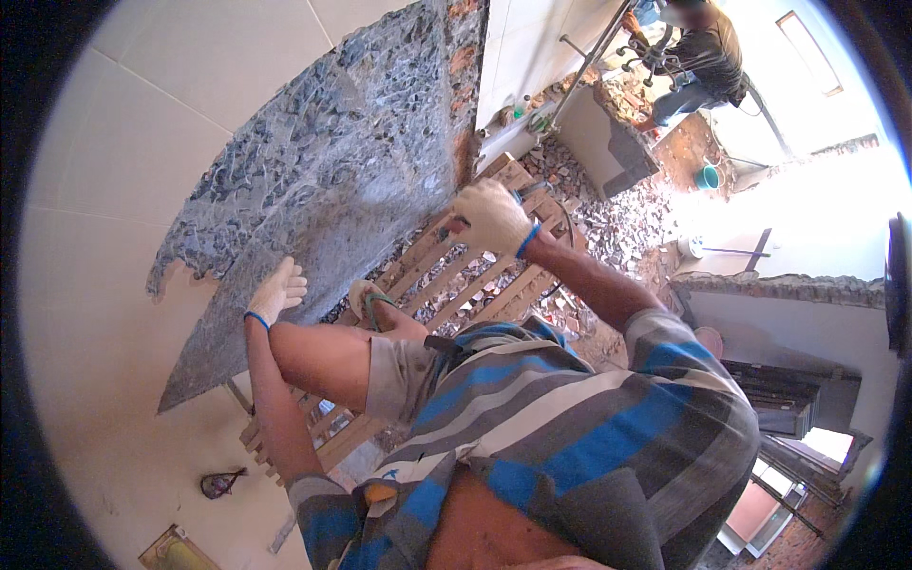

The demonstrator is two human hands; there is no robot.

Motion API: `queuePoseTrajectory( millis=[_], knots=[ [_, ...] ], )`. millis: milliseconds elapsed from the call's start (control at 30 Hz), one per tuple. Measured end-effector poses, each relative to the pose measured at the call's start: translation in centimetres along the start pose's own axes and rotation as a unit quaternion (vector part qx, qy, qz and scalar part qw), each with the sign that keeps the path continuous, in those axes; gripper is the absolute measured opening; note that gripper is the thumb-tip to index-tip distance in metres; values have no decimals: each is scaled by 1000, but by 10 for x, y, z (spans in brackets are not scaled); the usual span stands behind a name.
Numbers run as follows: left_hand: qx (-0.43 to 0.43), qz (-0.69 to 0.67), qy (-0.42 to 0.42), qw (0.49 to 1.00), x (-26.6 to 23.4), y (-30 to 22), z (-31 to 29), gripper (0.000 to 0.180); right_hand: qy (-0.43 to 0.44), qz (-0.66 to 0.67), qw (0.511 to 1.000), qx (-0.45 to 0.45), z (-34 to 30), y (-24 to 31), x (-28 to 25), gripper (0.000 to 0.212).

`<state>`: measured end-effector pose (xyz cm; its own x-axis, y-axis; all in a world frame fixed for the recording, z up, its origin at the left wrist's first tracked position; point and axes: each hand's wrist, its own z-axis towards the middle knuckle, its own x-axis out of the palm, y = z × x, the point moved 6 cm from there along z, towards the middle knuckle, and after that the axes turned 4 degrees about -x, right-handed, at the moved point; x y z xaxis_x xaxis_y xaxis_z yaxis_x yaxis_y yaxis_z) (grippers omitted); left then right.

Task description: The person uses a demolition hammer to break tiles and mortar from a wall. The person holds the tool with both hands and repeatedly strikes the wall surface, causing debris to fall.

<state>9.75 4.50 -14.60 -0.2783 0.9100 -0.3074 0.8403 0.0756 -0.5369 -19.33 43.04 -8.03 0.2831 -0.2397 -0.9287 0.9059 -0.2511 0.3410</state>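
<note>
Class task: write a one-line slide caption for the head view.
Gloved left hand pressed against chipped grey wall, gloved right hand raised, above wooden pallet.

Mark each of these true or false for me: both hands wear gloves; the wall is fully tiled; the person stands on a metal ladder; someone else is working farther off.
1. Both hands are gloved. True: left hand and right hand wear light gloves.
2. The wall is fully tiled. False: a large stripped patch shows rough grey mortar.
3. The person stands on a metal ladder. False: a wooden pallet lies underfoot.
4. Someone else works farther off. True: another person is at the top.
</note>
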Motion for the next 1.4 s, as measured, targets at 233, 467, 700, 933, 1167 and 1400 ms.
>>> queuePoseTrajectory(
  millis=[233,467,700,933,1167,1400],
  knots=[
    [1,-10,4,1000,-1,-3,3,86,268,179,940,108,-96,-2,130,61],
    [4,1,16,1000,2,-7,6,87,378,91,852,350,-267,-111,256,67],
    [-17,-6,7,1000,-2,-1,12,88,249,232,868,361,-268,-99,258,65],
    [-2,15,9,1000,2,-11,9,90,235,261,855,383,-235,-91,254,64],
    [8,14,13,1000,4,-14,4,89,245,232,868,365,-236,-96,262,69],
    [11,2,7,1000,2,-8,6,86,257,212,859,389,-263,-102,265,68]
  ],
)
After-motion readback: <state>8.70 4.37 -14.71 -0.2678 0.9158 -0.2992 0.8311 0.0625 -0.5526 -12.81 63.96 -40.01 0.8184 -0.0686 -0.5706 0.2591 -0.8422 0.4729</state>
